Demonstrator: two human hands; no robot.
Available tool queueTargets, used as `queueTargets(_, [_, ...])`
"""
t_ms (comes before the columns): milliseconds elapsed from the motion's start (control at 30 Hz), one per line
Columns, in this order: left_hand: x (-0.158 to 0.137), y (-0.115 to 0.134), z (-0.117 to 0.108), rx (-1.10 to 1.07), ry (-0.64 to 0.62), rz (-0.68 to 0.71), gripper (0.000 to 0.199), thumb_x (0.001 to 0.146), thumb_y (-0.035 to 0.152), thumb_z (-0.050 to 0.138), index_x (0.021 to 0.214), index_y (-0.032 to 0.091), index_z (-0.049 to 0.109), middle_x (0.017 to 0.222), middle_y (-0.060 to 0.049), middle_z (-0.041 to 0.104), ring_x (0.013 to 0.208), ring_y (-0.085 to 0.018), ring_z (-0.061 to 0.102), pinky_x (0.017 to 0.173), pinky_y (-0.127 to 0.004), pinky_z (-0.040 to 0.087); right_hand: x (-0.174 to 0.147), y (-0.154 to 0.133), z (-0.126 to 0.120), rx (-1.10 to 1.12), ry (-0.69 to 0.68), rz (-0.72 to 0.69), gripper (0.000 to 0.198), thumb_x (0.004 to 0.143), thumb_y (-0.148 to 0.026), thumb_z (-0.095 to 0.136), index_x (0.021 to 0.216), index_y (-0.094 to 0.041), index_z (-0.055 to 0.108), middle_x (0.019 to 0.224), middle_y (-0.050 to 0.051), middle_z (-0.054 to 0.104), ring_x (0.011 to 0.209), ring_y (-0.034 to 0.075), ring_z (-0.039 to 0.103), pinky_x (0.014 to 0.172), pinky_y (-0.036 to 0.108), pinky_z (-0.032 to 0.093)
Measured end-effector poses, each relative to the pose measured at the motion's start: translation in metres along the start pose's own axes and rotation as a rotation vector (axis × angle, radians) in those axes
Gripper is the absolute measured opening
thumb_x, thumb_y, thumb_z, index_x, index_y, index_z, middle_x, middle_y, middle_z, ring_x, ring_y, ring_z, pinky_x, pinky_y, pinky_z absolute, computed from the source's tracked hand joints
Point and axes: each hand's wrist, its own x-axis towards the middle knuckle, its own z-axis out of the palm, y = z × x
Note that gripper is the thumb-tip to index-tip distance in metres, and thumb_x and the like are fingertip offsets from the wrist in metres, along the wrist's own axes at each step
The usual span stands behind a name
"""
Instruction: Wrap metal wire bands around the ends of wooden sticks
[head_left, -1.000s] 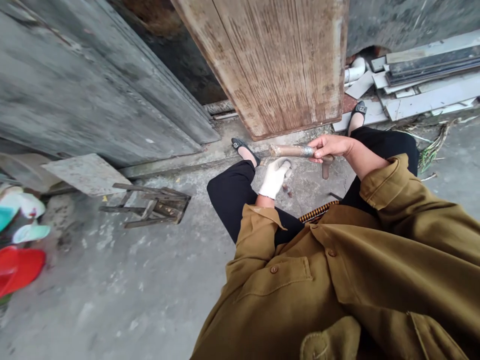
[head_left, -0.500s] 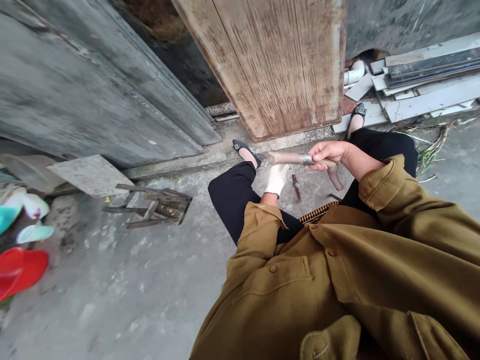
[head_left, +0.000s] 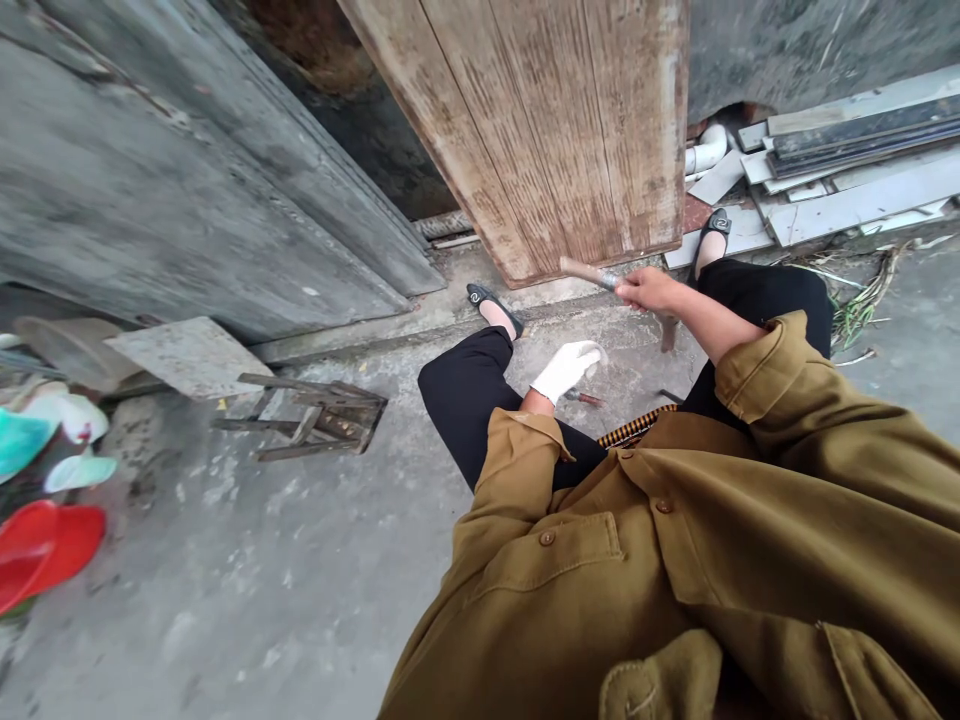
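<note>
My right hand (head_left: 649,290) is closed around a brownish wooden stick (head_left: 589,272) with silvery wire wound about it near my fingers. A second wooden part (head_left: 667,333) shows below that hand; how the two join is hidden by my fingers. My left hand (head_left: 564,370), in a white glove, is low over the concrete between my feet. Its fingers reach forward, slightly bent and a little blurred, with the thumb apart; I see nothing held. Just beside it a rusty metal rod (head_left: 586,398) with a thicker greyish middle lies on the ground, partly behind the glove.
A weathered wooden door panel (head_left: 570,140) stands ahead above a low concrete ledge. To the left are a small wooden stool (head_left: 315,415) on its side, a flat board (head_left: 195,357) and a red plastic basin (head_left: 56,545). Stacked boards (head_left: 862,185) lie at right beside a white pipe (head_left: 707,150).
My right hand has tilted the wire-bound stick and brought its free end up and right. My left hand has moved right and turned toward the ground. The rusty rod now lies at a different angle.
</note>
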Motion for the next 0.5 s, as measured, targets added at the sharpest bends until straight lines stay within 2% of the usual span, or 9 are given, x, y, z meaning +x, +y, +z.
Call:
queueTargets(67, [-0.004, 0.004, -0.001, -0.083, -0.067, 0.006, 0.024, 0.086, 0.037, 0.058, 0.082, 0.016, 0.071, 0.065, -0.008, 0.065, 0.06, -0.018, 0.057, 0.058, -0.031, 0.044, 0.001, 0.001, 0.009, -0.398, -0.018, 0.017, 0.019, 0.084, -0.032, 0.068, 0.081, -0.014, 0.065, 0.073, 0.009, 0.063, 0.07, 0.017, 0.059, 0.066, 0.028, 0.044])
queueTargets(133, [-0.007, 0.008, -0.003, -0.148, -0.075, 0.006, 0.023, 0.085, 0.037, 0.059, 0.079, 0.017, 0.07, 0.063, -0.007, 0.064, 0.056, -0.017, 0.055, 0.055, -0.03, 0.042, -0.003, 0.0, 0.018, -0.618, -0.305, 0.025, 0.018, 0.078, -0.031, 0.073, 0.08, -0.014, 0.069, 0.071, 0.008, 0.064, 0.073, 0.019, 0.061, 0.069, 0.028, 0.044])
queueTargets(167, [-0.007, 0.01, -0.004, -0.194, -0.071, 0.001, 0.023, 0.084, 0.037, 0.06, 0.077, 0.017, 0.069, 0.062, -0.006, 0.063, 0.055, -0.016, 0.054, 0.054, -0.03, 0.04, -0.007, -0.001, 0.02, -0.638, -0.506, 0.039, 0.02, 0.077, -0.032, 0.074, 0.08, -0.013, 0.069, 0.067, 0.006, 0.062, 0.069, 0.017, 0.06, 0.067, 0.027, 0.044])
queueTargets(233, [-0.006, 0.013, -0.005, -0.26, -0.057, -0.01, 0.023, 0.082, 0.038, 0.063, 0.075, 0.017, 0.066, 0.06, -0.005, 0.061, 0.053, -0.015, 0.052, 0.053, -0.028, 0.039, -0.014, -0.004, 0.018, -0.521, -0.904, 0.035, 0.026, 0.076, -0.037, 0.075, 0.083, -0.013, 0.069, 0.064, 0.002, 0.061, 0.061, 0.013, 0.058, 0.062, 0.025, 0.044])
queueTargets(267, [-0.005, 0.014, -0.005, -0.272, -0.048, -0.015, 0.024, 0.081, 0.039, 0.064, 0.075, 0.016, 0.065, 0.06, -0.004, 0.06, 0.054, -0.015, 0.052, 0.053, -0.028, 0.039, -0.018, -0.006, 0.015, -0.406, -1.024, -0.007, 0.03, 0.075, -0.041, 0.075, 0.084, -0.013, 0.069, 0.065, 0.001, 0.061, 0.06, 0.012, 0.057, 0.061, 0.024, 0.044])
queueTargets(300, [-0.004, 0.015, -0.005, -0.282, -0.036, -0.016, 0.026, 0.081, 0.041, 0.065, 0.076, 0.016, 0.065, 0.06, -0.003, 0.06, 0.055, -0.015, 0.053, 0.054, -0.028, 0.04, -0.021, -0.008, 0.009, -0.275, -1.06, -0.073, 0.034, 0.075, -0.045, 0.075, 0.084, -0.013, 0.068, 0.067, 0.001, 0.062, 0.059, 0.011, 0.056, 0.06, 0.023, 0.044])
queueTargets(333, [-0.003, 0.016, -0.005, -0.295, -0.02, -0.015, 0.027, 0.081, 0.042, 0.064, 0.078, 0.015, 0.065, 0.061, -0.003, 0.061, 0.057, -0.015, 0.054, 0.056, -0.028, 0.041, -0.023, -0.01, 0.003, -0.121, -1.014, -0.16, 0.037, 0.076, -0.048, 0.074, 0.084, -0.013, 0.066, 0.07, 0.001, 0.063, 0.06, 0.01, 0.055, 0.06, 0.022, 0.044])
queueTargets(400, [-0.002, 0.017, -0.003, -0.325, 0.011, -0.013, 0.028, 0.084, 0.044, 0.062, 0.081, 0.016, 0.066, 0.063, -0.004, 0.062, 0.06, -0.016, 0.056, 0.058, -0.028, 0.043, -0.022, -0.014, -0.009, 0.159, -0.718, -0.293, 0.039, 0.079, -0.051, 0.071, 0.082, -0.013, 0.063, 0.071, 0.001, 0.061, 0.06, 0.009, 0.053, 0.06, 0.022, 0.043])
queueTargets(500, [-0.004, 0.018, -0.001, -0.35, -0.027, -0.015, 0.027, 0.083, 0.044, 0.064, 0.08, 0.018, 0.069, 0.065, -0.007, 0.064, 0.059, -0.016, 0.056, 0.058, -0.03, 0.043, -0.015, -0.013, -0.018, 0.303, -0.179, -0.249, 0.033, 0.087, -0.047, 0.062, 0.082, -0.014, 0.058, 0.072, 0.002, 0.059, 0.06, 0.01, 0.051, 0.059, 0.023, 0.041])
